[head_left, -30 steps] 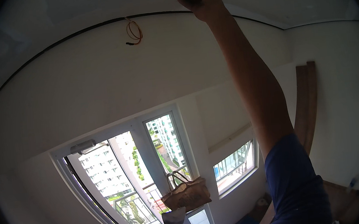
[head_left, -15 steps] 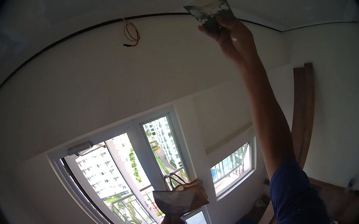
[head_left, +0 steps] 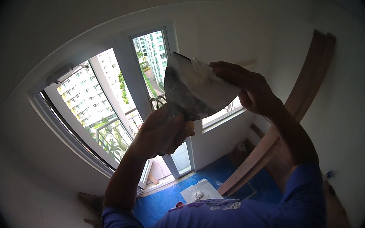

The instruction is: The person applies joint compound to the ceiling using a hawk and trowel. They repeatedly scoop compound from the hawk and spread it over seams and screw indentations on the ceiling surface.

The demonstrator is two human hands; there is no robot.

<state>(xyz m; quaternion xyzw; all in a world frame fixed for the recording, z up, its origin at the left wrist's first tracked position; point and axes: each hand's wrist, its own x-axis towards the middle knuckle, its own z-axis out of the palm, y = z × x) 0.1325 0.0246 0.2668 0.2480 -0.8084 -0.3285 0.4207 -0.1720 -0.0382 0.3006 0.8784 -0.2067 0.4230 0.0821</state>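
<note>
In front of the windows, my left hand [head_left: 162,131] is closed around the handle of a broad putty knife [head_left: 181,83], its metal blade smeared with pale and dark patches of putty. My right hand [head_left: 248,85] comes in from the right, fingers over the top and thumb below, closed on a second putty knife [head_left: 222,89]. The two blades meet and overlap, so where one ends is hard to make out. A ridge of whitish putty shows along the upper edge. Both handles are mostly hidden by my hands.
A glazed balcony door [head_left: 88,106] stands ahead on the left. Long brown boards [head_left: 297,102] lean on the right. Below, a blue sheet [head_left: 156,205] covers floor, with a white board [head_left: 201,190] bearing a pale lump on it. More wood [head_left: 92,203] lies at lower left.
My right hand has come down from the ceiling with its putty knife to the left hand's blade. My left hand has risen. The view has tilted downward, showing the floor.
</note>
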